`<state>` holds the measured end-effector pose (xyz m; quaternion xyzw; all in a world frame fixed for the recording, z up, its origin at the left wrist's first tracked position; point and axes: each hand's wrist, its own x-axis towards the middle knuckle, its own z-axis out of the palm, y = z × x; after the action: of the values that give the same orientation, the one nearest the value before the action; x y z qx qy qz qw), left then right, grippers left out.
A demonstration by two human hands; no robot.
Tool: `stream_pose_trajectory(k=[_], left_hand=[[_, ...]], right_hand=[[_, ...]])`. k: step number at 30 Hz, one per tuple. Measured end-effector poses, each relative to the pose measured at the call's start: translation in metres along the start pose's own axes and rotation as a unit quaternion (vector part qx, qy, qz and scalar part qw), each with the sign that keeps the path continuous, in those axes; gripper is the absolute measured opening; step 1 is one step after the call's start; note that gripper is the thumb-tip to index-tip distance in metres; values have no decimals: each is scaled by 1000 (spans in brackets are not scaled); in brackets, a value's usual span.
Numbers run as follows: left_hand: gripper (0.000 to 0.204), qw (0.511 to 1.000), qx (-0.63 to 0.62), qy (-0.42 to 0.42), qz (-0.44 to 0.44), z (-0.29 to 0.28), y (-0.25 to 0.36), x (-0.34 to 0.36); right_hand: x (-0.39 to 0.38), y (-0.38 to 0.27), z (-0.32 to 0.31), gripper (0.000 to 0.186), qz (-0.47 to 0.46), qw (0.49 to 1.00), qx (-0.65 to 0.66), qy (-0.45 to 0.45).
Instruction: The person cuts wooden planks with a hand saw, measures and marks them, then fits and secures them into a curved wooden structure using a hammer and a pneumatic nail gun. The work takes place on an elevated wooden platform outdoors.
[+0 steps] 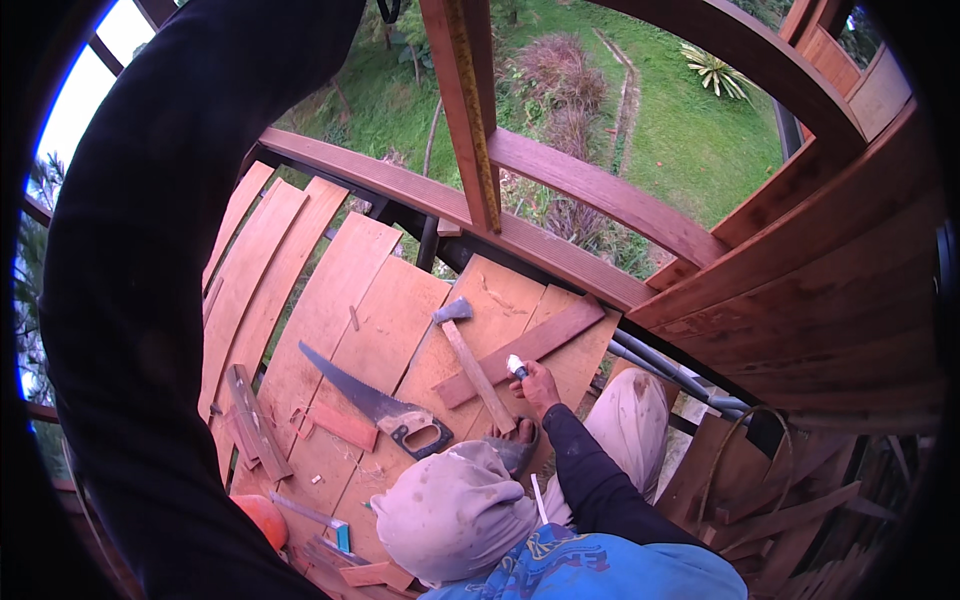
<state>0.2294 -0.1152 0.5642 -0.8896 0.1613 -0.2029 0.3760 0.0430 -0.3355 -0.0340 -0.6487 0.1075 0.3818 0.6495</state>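
Note:
A dark-sleeved arm (120, 260) of mine rises along the left side and bends over the top; the hand at its end is outside the picture. My other hand does not show either. Beyond the sleeve stands a reddish wooden post (455, 90), with a yellow strip (474, 120) like a tape measure blade running down its edge. Below me a co-worker in a blue shirt (590, 565) and pale head cloth (455, 510) crouches on the boards. The co-worker's hand (541, 388) holds a small dark object with a white tip (515, 364).
On the plank floor (350, 270) lie a handsaw (370, 400), an axe-like hammer (465, 345), a reddish board (540, 345) and several offcuts. An orange helmet-like object (262, 520) sits near a try square (325, 520). Gaps part some planks. A rail (600, 190) borders a grassy drop.

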Motion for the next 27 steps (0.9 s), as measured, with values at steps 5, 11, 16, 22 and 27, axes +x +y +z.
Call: stream_pose_trajectory(k=[5,11,16,22,27], left_hand=[[6,999,33,25,21,-2,3,-5],[5,999,37,15,20,-1,0,-1],[4,999,39,21,30,4,-4,0],[4,998,48,14,28,2,-3,1],[5,999,43,2,30,2,-3,2]], right_hand=[[-4,-3,0,20,2,1000,7,1],[-1,1,-1,21,4,1000,2,-3],[1,3,-1,20,9,1000,-16,-8],[0,3,-2,19,10,1000,-17,-7],[-1,2,-1,19,12,1000,-18,-4]])
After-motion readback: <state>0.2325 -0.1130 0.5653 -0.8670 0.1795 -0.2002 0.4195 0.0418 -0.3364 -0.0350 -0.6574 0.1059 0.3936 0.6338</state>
